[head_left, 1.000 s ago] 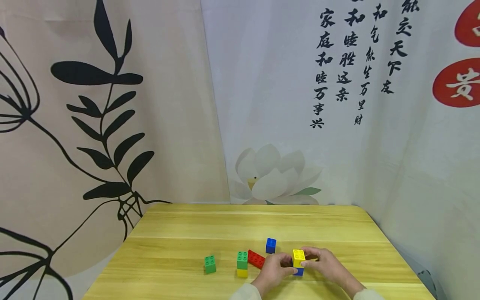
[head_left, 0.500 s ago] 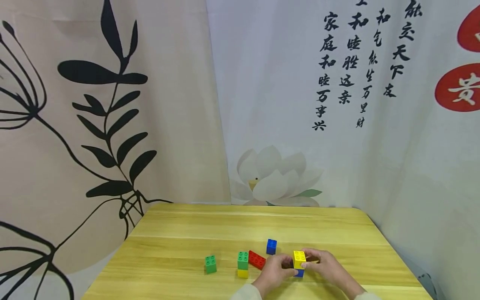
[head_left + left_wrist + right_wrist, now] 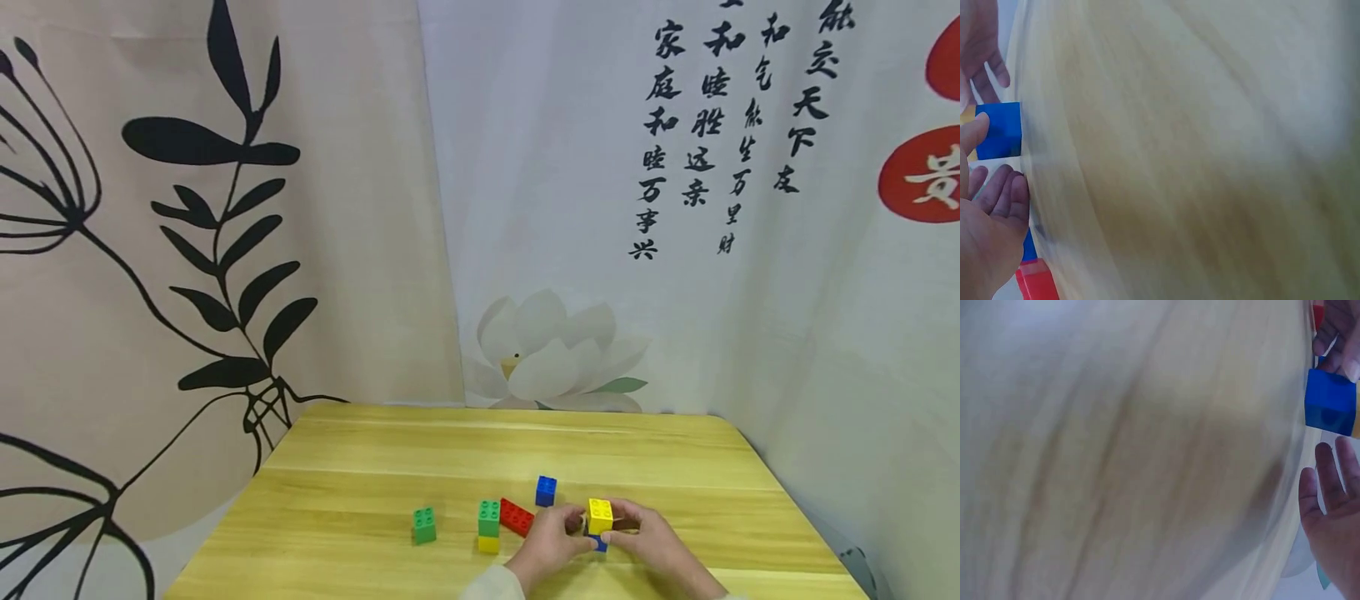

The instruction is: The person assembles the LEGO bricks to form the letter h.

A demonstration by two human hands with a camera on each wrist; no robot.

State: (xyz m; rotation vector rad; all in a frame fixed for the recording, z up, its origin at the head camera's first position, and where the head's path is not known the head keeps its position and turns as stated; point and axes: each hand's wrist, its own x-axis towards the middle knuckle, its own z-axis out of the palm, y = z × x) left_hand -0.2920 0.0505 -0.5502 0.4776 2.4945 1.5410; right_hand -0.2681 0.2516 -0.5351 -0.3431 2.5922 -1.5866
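Note:
A yellow toy brick (image 3: pixel 599 515) sits on top of a blue toy brick (image 3: pixel 599 543) between the two hands. My left hand (image 3: pixel 551 542) grips the blue brick, its thumb on the near face, as the left wrist view also shows. My right hand (image 3: pixel 647 533) holds the stack from the right, fingers behind the yellow brick and thumb low by the seam. Its other fingers (image 3: pixel 1330 478) stand extended, apart from the blue brick (image 3: pixel 1330 400) in the right wrist view. The right hand's exact contact points are partly hidden.
Left of the hands stand a green-on-yellow brick stack (image 3: pixel 489 521) and a single green brick (image 3: pixel 424 526). A long red brick (image 3: pixel 516 517) lies against that stack, and another blue brick (image 3: pixel 546 492) stands behind the left hand. All are on the wooden table (image 3: pixel 360 500).
My right thumb has slid down from the yellow brick's face toward the blue brick below. The left hand keeps its grip, and the head view has shifted slightly.

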